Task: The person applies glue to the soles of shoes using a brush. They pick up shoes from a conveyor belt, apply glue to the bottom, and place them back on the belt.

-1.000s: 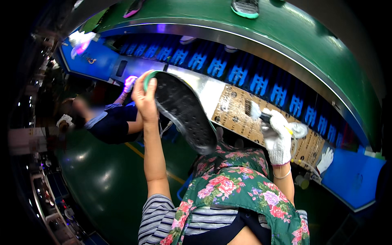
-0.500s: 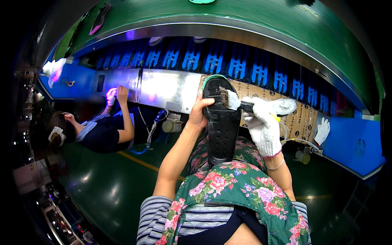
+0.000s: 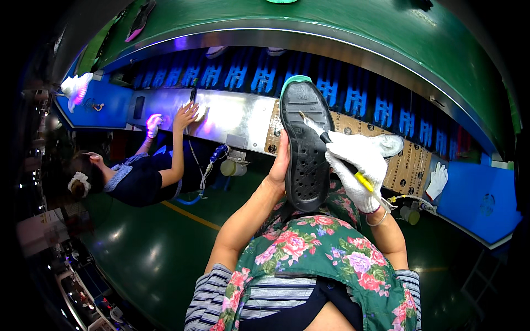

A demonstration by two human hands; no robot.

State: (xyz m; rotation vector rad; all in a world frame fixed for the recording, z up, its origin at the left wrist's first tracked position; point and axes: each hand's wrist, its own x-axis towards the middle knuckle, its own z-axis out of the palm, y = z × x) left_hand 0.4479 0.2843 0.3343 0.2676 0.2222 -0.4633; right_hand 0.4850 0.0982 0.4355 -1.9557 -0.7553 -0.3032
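Sole up, a black shoe (image 3: pixel 311 160) with a teal edge at the toe stands tilted in front of me. My left hand (image 3: pixel 280 164), bare, holds it along its left side with the thumb at the edge. A white knit glove covers my right hand (image 3: pixel 360 160), which is closed around a paintbrush (image 3: pixel 316 128). The brush's handle has a yellow end, and its narrow side faces me. Its bristle tip is over the upper half of the sole; whether it touches I cannot tell. Behind my right hand, a whitish flat rounded thing (image 3: pixel 391 145) lies on printed cardboard (image 3: pixel 406 174).
A co-worker (image 3: pixel 144 179) works at the metal worktop (image 3: pixel 234 118) to the left. Blue prongs (image 3: pixel 265 80) line the back below a green conveyor belt (image 3: pixel 342 16). A spare white glove (image 3: pixel 437 181) lies near the blue panel (image 3: pixel 480 198) at right.
The shoe has moved up and slightly right. The brush has turned from its broad side to its narrow side, and its tip has moved lower on the sole. The co-worker's right hand has shifted right.
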